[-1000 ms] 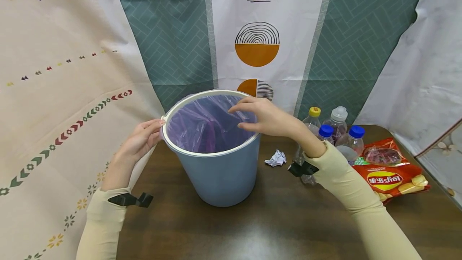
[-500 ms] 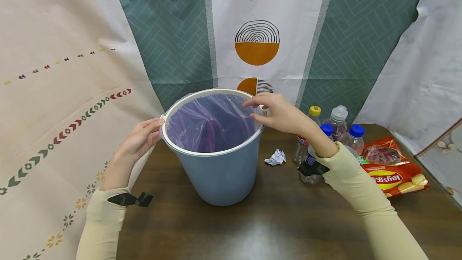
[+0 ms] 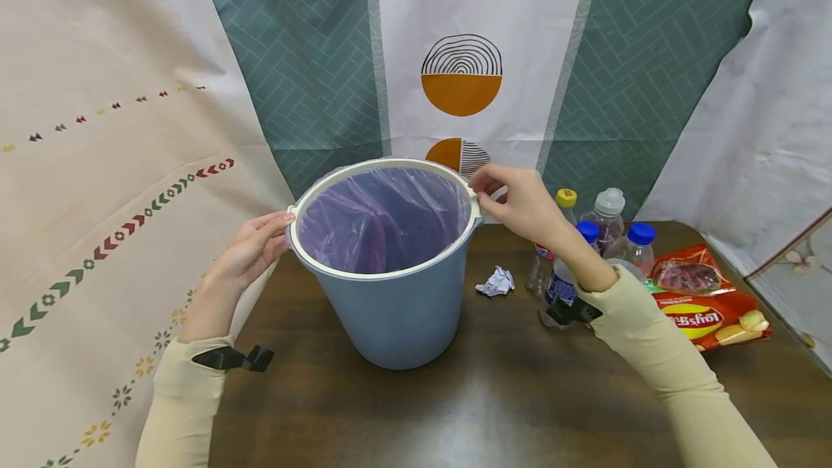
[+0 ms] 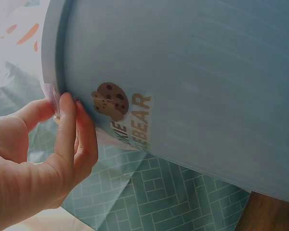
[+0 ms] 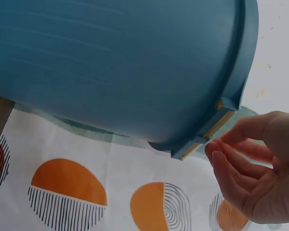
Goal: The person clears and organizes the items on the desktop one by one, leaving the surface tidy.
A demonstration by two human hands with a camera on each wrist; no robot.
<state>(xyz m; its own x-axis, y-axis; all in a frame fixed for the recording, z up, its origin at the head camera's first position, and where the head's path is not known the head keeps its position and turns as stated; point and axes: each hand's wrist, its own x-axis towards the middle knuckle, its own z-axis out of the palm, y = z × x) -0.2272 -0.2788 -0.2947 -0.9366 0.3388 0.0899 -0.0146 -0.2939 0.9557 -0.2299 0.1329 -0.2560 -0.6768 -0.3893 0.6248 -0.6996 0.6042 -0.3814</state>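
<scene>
A blue trash can (image 3: 403, 323) stands on the table with a cream rim ring (image 3: 383, 276) round its mouth. Inside it hangs a thin purple plastic liner bag (image 3: 338, 233). My left hand (image 3: 250, 255) pinches the ring's tab at the left edge, thumb on one side and fingers on the other. In the left wrist view a bit of lilac film (image 4: 52, 94) shows by those fingertips, near a bear sticker (image 4: 111, 101). On the opposite side my right hand (image 3: 523, 201) pinches the right tab; its fingertips meet right at the tab's edge (image 5: 207, 132) in the right wrist view.
A crumpled paper ball (image 3: 497, 282) lies right of the can. Several plastic bottles (image 3: 607, 219) stand beyond it, partly behind the right forearm. A red chip bag (image 3: 708, 302) lies at the table's (image 3: 416, 425) right end. Patterned cloths (image 3: 299, 56) hang behind.
My right hand has moved right, from over the can's mouth to the right tab, and its fingers have come together there. The left hand keeps its hold.
</scene>
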